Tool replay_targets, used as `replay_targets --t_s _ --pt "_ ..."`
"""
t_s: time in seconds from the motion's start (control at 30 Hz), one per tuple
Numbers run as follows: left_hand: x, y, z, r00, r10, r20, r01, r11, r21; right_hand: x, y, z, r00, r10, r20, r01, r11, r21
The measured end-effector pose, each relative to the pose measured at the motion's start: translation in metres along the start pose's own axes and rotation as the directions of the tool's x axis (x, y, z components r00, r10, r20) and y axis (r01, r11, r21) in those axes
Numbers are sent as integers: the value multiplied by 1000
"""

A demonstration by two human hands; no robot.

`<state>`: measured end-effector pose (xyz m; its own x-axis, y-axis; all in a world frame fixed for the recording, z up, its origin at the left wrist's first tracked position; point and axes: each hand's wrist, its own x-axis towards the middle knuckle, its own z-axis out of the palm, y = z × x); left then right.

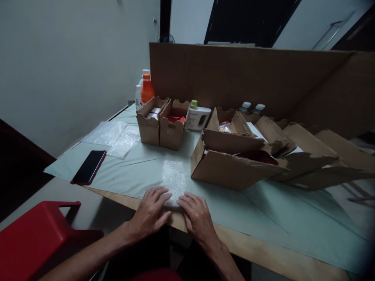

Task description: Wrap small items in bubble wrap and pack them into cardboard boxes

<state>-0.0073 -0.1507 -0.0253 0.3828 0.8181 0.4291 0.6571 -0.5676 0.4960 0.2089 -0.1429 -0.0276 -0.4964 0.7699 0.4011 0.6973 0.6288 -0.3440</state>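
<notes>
A narrow strip of clear bubble wrap (174, 175) lies on the table, its near end at the front edge. My left hand (152, 208) grips the left side of that end, fingers bent over it and thumb lower down. On the opposite side my right hand (197, 212) has its fingertips closed on the wrap's near right corner. The near end looks thicker between my hands; whether something is inside it I cannot tell. More bubble wrap sheets (123, 140) lie flat at the left back of the table.
A phone (89, 167) lies near the left edge, above a red plastic stool (38, 242). Open cardboard boxes (234, 166) with goods stand at the right, two smaller ones (170, 132) at centre back. Near them are a white bottle (197, 117), an orange bottle (147, 89) and a cardboard panel (249, 74).
</notes>
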Motion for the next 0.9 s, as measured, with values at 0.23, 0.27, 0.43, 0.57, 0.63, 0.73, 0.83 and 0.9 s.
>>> replay_targets --t_s 0.23,0.27,0.43,0.57,0.63,0.73,0.83,0.9 --pt "0 -6 3 987 -133 85 140 987 -77 0 -9 -14 992 89 -87 -83 994 71" --pt "3 -9 5 986 -147 74 153 986 -70 -1 -8 -14 987 73 -146 -69 997 31" --pt "12 -16 15 986 -166 20 165 985 56 -2 -5 -4 995 -26 -100 15 994 -110" --pt "10 -11 8 997 -79 -11 79 994 70 2 -2 6 996 -35 -78 26 993 -116" --pt "5 -7 1 999 -20 36 19 1000 23 2 -3 5 996 -20 -91 13 997 -73" --pt "-2 -4 -7 994 -50 96 59 995 -85 0 -5 -2 998 40 -58 -36 997 66" --pt "-5 -7 -4 984 -159 82 168 977 -128 -2 -8 -9 994 99 -36 -94 988 124" --pt "-2 -10 2 980 -186 65 191 978 -84 -4 -9 -10 987 118 -112 -110 991 75"
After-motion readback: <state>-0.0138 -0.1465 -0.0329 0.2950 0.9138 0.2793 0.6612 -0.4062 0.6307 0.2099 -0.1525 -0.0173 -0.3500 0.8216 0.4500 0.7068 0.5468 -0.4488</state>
